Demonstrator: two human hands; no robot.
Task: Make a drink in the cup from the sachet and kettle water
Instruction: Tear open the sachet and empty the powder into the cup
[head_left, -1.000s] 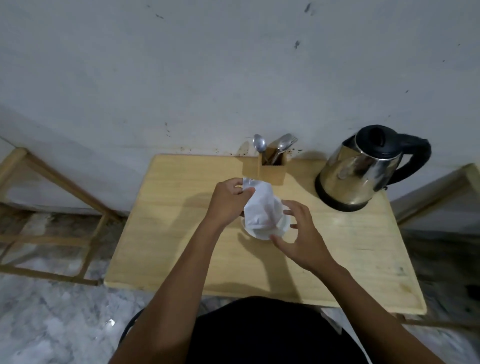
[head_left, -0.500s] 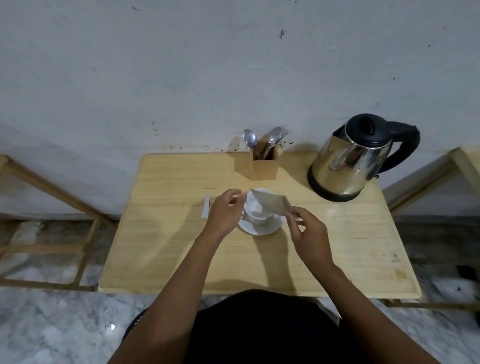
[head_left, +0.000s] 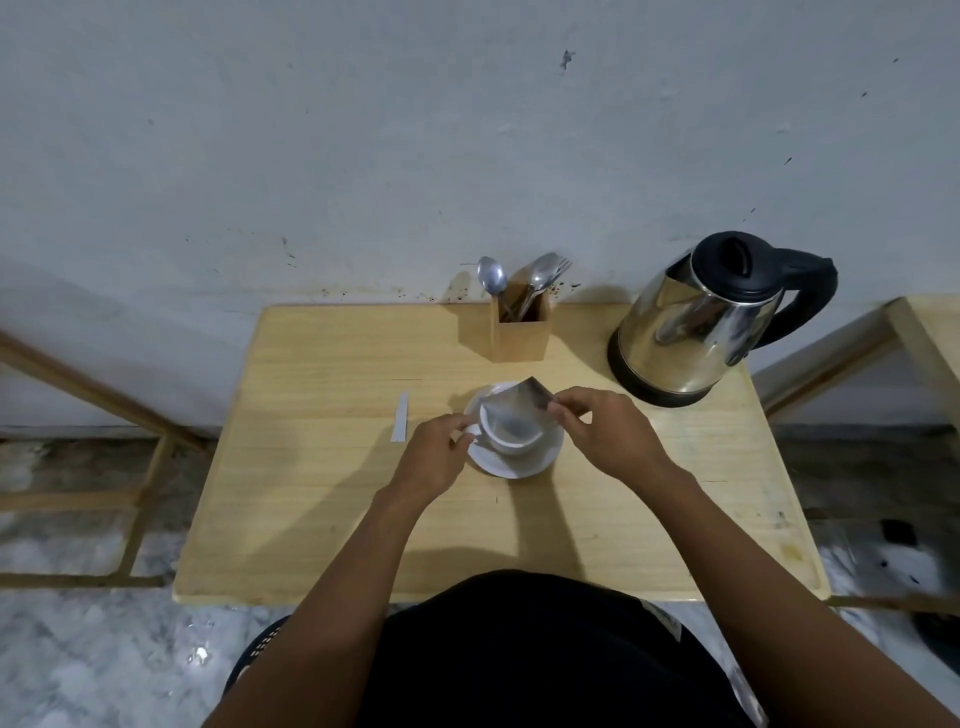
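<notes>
A white cup (head_left: 511, 435) stands on a white saucer (head_left: 519, 461) in the middle of the wooden table (head_left: 322, 499). My right hand (head_left: 602, 431) pinches a silvery sachet (head_left: 522, 410) by its upper corner, tilted with its lower end inside the cup. My left hand (head_left: 434, 460) grips the cup's handle on the left side. A steel kettle (head_left: 701, 332) with a black lid and handle stands at the back right of the table.
A wooden holder (head_left: 521, 326) with spoons and a fork stands at the back by the wall. A thin white torn strip (head_left: 400, 423) lies left of the saucer. Wooden frames stand on both sides over a marble floor.
The sachet went from held upright in both hands to tipped into the cup by my right hand alone. My left hand moved down to the cup's handle.
</notes>
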